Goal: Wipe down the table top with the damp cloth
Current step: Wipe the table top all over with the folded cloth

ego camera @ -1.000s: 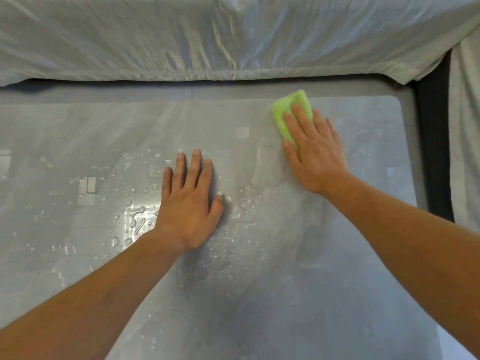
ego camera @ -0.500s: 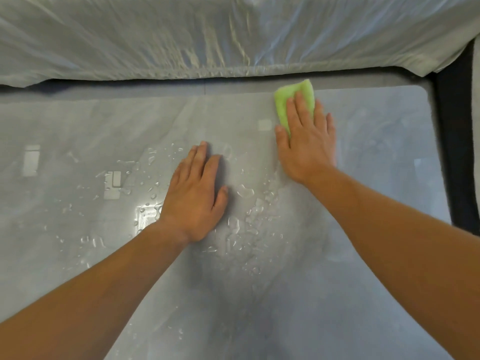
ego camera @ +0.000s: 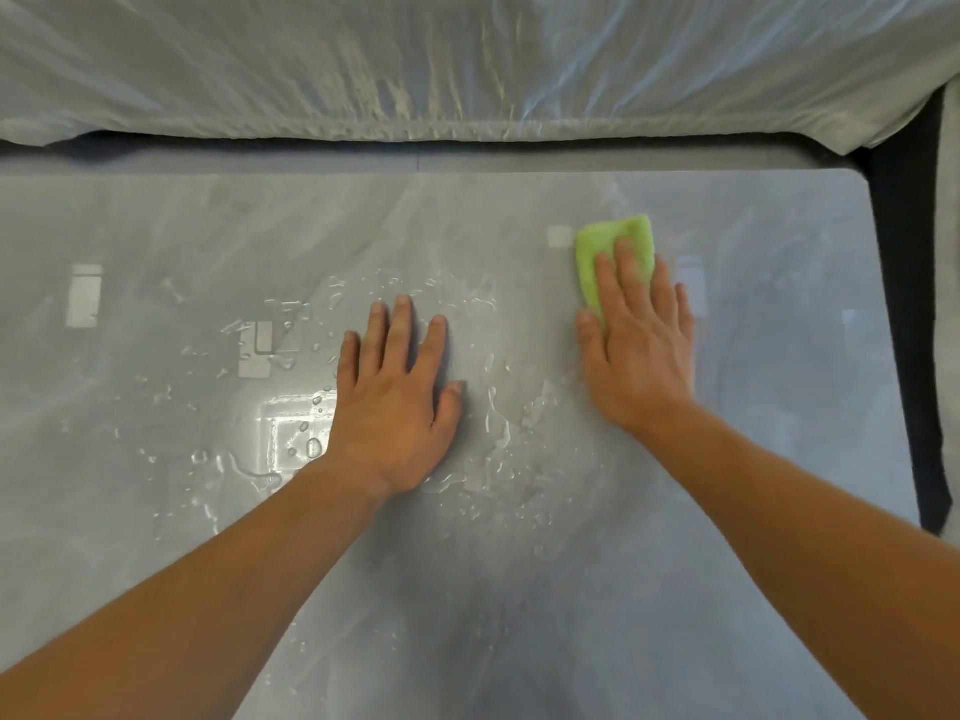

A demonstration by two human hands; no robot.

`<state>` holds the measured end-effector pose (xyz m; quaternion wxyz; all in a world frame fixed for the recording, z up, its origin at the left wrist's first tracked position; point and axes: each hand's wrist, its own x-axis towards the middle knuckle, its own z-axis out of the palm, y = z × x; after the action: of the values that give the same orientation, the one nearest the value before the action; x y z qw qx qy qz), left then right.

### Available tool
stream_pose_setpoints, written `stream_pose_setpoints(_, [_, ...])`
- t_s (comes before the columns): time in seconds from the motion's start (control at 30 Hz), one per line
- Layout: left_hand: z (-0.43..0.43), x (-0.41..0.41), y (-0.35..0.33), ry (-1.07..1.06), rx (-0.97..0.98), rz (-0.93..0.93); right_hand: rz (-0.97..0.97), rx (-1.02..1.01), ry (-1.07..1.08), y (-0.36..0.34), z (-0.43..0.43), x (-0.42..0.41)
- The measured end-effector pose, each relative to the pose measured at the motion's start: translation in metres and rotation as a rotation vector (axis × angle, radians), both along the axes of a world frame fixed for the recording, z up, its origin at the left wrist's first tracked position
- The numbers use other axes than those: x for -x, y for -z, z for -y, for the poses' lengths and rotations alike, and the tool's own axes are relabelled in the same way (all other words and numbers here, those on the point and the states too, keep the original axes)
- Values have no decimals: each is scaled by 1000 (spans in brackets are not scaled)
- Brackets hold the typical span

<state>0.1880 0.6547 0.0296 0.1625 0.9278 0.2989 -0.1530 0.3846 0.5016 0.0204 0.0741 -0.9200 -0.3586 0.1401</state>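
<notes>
Left hand laid flat, fingers spread, nothing held, on wet counter at centre. Droplets left unwiped from 9 to 3 o'clock around it. Green cloth pressed flat under open right hand at 2 o'clock. Task judged partly done.

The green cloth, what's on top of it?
The right hand lies flat on the green cloth, its fingers pressing it onto the wet grey table top. Only the cloth's far end shows; the rest is hidden under the hand.
</notes>
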Motion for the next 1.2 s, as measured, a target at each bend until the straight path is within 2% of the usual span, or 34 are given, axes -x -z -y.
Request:
stream_pose_setpoints(0.13, [-4, 1, -1, 3, 22, 5, -1, 60, -367, -2, 45, 36])
stream_pose_setpoints(0.17, [-5, 2, -1, 11, 23, 9, -2, 59, -328, -1, 53, 31])
stream_pose_setpoints(0.27, [-8, 7, 0, 32, 29, 36, -12, 44, 19, -1, 53, 34])
stream_pose_setpoints(0.33, [-9, 8, 1, 42, 40, 47, 8, 54, 97, -3, 39, 60])
stream_pose_setpoints(0.4, [-11, 10, 2, 47, 57, 64, -7, 50, -9, -4, 28, 82])
stream_pose_setpoints(0.5, [-18, 15, 4, 70, 46, 112, -21, 24, -235, -4, -14, 63])
stream_pose_setpoints(0.67, [-25, 21, 7, 62, 93, 181, -10, -28, -86, 2, -91, 39])
stream_pose_setpoints(0.83, [-27, 21, 1, 15, 180, 249, 13, 44, -548, 0, -27, 59])
stream_pose_setpoints(0.9, [-26, 21, 1, 20, 182, 256, 25, 31, -483, 2, -33, 39])
stream_pose_setpoints(0.97, [-26, 21, 3, 25, 188, 254, 34, 8, -261, 4, -58, 31])
stream_pose_setpoints(1.03, [-25, 23, 3, 30, 181, 273, 19, -15, -130, 4, -77, 43])
stream_pose_setpoints(1.07, [-23, 25, 2, 23, 179, 292, 23, -18, -142, 5, -76, 55])
stream_pose_setpoints(1.2, [-12, 36, -4, 30, 134, 305, 18, 11, -408, 3, -7, 88])
